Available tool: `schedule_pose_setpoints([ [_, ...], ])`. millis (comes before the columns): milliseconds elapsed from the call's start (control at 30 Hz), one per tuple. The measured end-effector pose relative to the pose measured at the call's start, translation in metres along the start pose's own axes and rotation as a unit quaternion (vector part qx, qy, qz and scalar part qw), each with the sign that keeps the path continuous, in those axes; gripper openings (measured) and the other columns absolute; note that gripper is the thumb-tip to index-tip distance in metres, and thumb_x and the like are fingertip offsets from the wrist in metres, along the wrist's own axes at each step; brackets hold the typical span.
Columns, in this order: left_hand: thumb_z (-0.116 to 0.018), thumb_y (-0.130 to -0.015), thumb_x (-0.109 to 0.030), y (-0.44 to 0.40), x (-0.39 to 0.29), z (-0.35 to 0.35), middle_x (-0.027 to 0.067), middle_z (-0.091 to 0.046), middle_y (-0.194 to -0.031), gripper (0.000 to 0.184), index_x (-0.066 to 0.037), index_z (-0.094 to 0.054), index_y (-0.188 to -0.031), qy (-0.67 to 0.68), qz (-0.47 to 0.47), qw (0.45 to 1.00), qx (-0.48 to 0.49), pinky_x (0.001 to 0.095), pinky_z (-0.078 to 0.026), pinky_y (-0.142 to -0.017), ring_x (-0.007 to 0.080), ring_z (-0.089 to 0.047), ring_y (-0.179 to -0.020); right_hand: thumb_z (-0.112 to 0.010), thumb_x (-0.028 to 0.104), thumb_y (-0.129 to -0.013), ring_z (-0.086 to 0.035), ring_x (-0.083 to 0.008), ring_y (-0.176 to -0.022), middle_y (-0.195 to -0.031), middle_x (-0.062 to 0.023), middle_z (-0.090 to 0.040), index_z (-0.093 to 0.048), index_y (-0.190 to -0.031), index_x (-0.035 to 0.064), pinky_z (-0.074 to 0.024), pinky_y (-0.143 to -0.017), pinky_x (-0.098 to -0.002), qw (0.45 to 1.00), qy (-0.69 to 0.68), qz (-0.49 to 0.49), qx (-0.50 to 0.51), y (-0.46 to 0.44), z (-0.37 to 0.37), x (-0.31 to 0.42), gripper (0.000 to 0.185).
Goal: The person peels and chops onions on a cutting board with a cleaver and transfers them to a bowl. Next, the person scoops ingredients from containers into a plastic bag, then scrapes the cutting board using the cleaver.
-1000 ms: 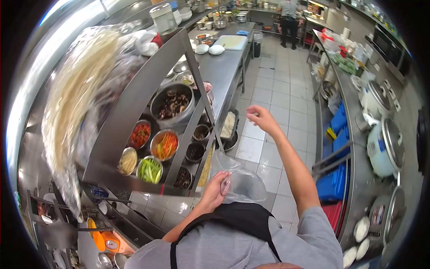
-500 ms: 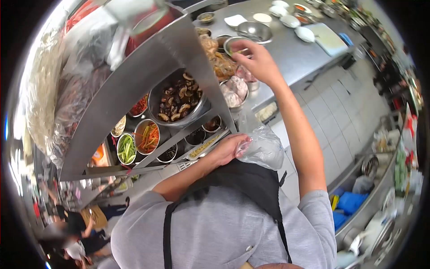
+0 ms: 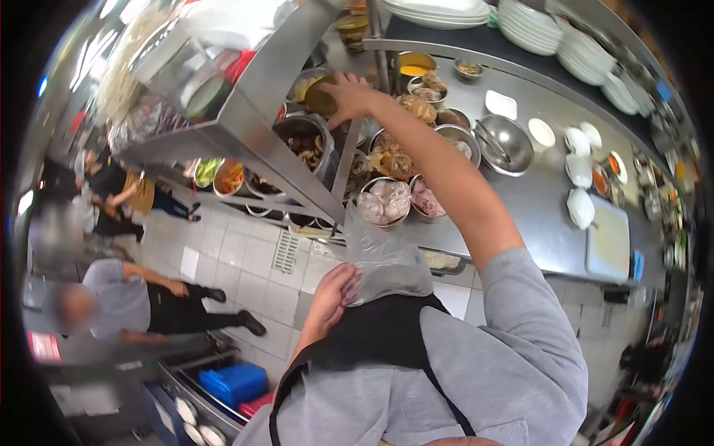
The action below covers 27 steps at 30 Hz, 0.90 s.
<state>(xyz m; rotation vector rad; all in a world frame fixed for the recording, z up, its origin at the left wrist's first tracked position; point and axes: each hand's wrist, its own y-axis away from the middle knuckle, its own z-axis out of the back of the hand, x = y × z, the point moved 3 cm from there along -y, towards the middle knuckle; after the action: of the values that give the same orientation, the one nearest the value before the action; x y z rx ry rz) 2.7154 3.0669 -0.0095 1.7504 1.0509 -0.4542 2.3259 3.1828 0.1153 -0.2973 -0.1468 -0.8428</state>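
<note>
My left hand (image 3: pixel 338 293) is closed on the gathered edge of a clear plastic bag (image 3: pixel 390 264), held in front of my apron. My right hand (image 3: pixel 349 98) stretches across the counter to the steel shelf, thumb and fingers spread at the edge of a brown round bowl (image 3: pixel 320 98). Whether it touches that bowl is unclear. Behind the bowl sits a container with pale yellow food (image 3: pixel 303 89). Just below is a metal pot of dark mushrooms (image 3: pixel 303 145). Bagged pale meat (image 3: pixel 385 201) fills a bowl beneath my right forearm.
A steel mixing bowl (image 3: pixel 506 145) with tongs stands on the counter. Stacked white plates (image 3: pixel 528 26) line the overhead shelf. A cutting board (image 3: pixel 608 238) lies at the right. A person in grey (image 3: pixel 115 293) and others stand at the left. The shelf's steel post (image 3: pixel 279 171) rises beside my arm.
My right hand has moved left from above the counter bowls to the shelf. My view has turned, showing more floor and people at left. My left hand still holds the plastic bag.
</note>
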Motion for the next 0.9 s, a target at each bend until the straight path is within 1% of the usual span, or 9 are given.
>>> schedule_pose_setpoints([
  [100, -0.062, -0.104, -0.026, 0.045, 0.018, -0.020, -0.0062, -0.061, -0.082, 0.019, -0.008, -0.067, -0.103, -0.016, -0.063, 0.991, -0.113, 0.0192, -0.029, -0.051, 0.0010, -0.045, -0.062, -0.090, 0.051, -0.060, -0.035, -0.0510, -0.141, -0.155, -0.0277, -0.037, -0.040, -0.156, 0.0240, -0.0391, -0.109, -0.0605, 0.999, 0.035, 0.001, 0.028, -0.019, -0.013, -0.006, 0.112],
  [233, -0.062, -0.104, -0.029, 0.088, 0.054, -0.029, -0.0094, -0.052, -0.074, 0.022, -0.008, -0.069, -0.101, -0.004, -0.127, 0.971, -0.204, 0.0190, -0.026, -0.051, 0.0005, -0.038, -0.059, -0.086, 0.069, -0.060, -0.041, -0.0480, -0.139, -0.154, -0.0268, -0.039, -0.036, -0.157, 0.0180, -0.0423, -0.108, -0.0592, 0.998, 0.021, -0.054, 0.017, -0.042, -0.014, -0.021, 0.120],
  [433, -0.061, -0.105, -0.030, 0.115, 0.082, -0.048, -0.0108, -0.048, -0.072, 0.024, -0.008, -0.068, -0.100, -0.038, -0.178, 0.948, -0.261, 0.0201, -0.025, -0.052, -0.0002, -0.036, -0.059, -0.083, 0.074, -0.060, -0.054, -0.0492, -0.129, -0.144, -0.0342, -0.048, -0.035, -0.152, 0.0019, -0.0463, -0.108, -0.0500, 0.995, -0.040, -0.056, -0.070, -0.083, -0.025, -0.049, 0.126],
  [533, -0.061, -0.105, -0.030, 0.116, 0.090, -0.046, -0.0109, -0.048, -0.072, 0.024, -0.008, -0.068, -0.099, -0.029, -0.200, 0.937, -0.284, 0.0204, -0.026, -0.053, -0.0002, -0.035, -0.060, -0.082, 0.073, -0.062, -0.058, -0.0436, -0.127, -0.140, -0.0298, -0.056, -0.039, -0.147, -0.0089, -0.0497, -0.102, -0.0504, 0.966, -0.234, -0.045, -0.097, -0.095, 0.002, -0.068, 0.125],
  [633, -0.061, -0.105, -0.031, 0.114, 0.088, -0.051, -0.0120, -0.048, -0.072, 0.024, -0.009, -0.067, -0.098, -0.029, -0.191, 0.937, -0.293, 0.0205, -0.024, -0.053, -0.0008, -0.033, -0.060, -0.083, 0.073, -0.062, -0.062, -0.0386, -0.123, -0.143, -0.0275, -0.055, -0.042, -0.146, -0.0080, -0.0533, -0.096, -0.0469, 0.955, -0.286, -0.053, -0.062, -0.097, 0.015, -0.079, 0.123],
  [733, -0.063, -0.104, -0.028, 0.108, 0.083, -0.049, -0.0058, -0.052, -0.069, 0.024, -0.005, -0.067, -0.098, -0.049, -0.193, 0.936, -0.290, 0.0236, -0.034, -0.055, 0.0036, -0.043, -0.061, -0.082, 0.072, -0.064, -0.062, -0.0343, -0.120, -0.138, -0.0250, -0.057, -0.044, -0.144, -0.0081, -0.0543, -0.092, -0.0447, 0.947, -0.301, -0.095, -0.060, -0.077, 0.020, -0.067, 0.119],
  [833, -0.066, -0.100, -0.025, 0.106, 0.062, -0.056, 0.0058, -0.062, -0.072, 0.024, -0.001, -0.066, -0.102, -0.372, -0.259, 0.810, -0.372, 0.0329, -0.048, -0.063, 0.0187, -0.061, -0.066, -0.083, 0.066, -0.068, -0.061, -0.0338, -0.120, -0.134, -0.0233, -0.059, -0.043, -0.142, -0.0087, -0.0523, -0.096, -0.0419, 0.927, -0.366, -0.030, -0.082, -0.043, 0.037, -0.046, 0.113],
  [867, -0.068, -0.097, -0.022, 0.107, 0.054, -0.060, 0.0186, -0.069, -0.095, 0.031, 0.000, -0.061, -0.118, -0.502, -0.253, 0.731, -0.387, 0.0412, -0.053, -0.075, 0.0360, -0.068, -0.075, -0.086, 0.062, -0.066, -0.062, -0.0344, -0.119, -0.131, -0.0248, -0.059, -0.042, -0.142, -0.0072, -0.0508, -0.098, -0.0415, 0.900, -0.415, -0.023, -0.129, -0.027, 0.041, -0.038, 0.111],
  [900, -0.068, -0.097, -0.022, 0.103, 0.049, -0.060, 0.0201, -0.067, -0.105, 0.034, -0.001, -0.059, -0.122, -0.514, -0.277, 0.712, -0.390, 0.0415, -0.053, -0.074, 0.0376, -0.068, -0.078, -0.089, 0.058, -0.065, -0.062, -0.0351, -0.117, -0.128, -0.0263, -0.060, -0.042, -0.141, -0.0056, -0.0494, -0.100, -0.0412, 0.870, -0.461, -0.016, -0.176, -0.009, 0.043, -0.029, 0.110],
])
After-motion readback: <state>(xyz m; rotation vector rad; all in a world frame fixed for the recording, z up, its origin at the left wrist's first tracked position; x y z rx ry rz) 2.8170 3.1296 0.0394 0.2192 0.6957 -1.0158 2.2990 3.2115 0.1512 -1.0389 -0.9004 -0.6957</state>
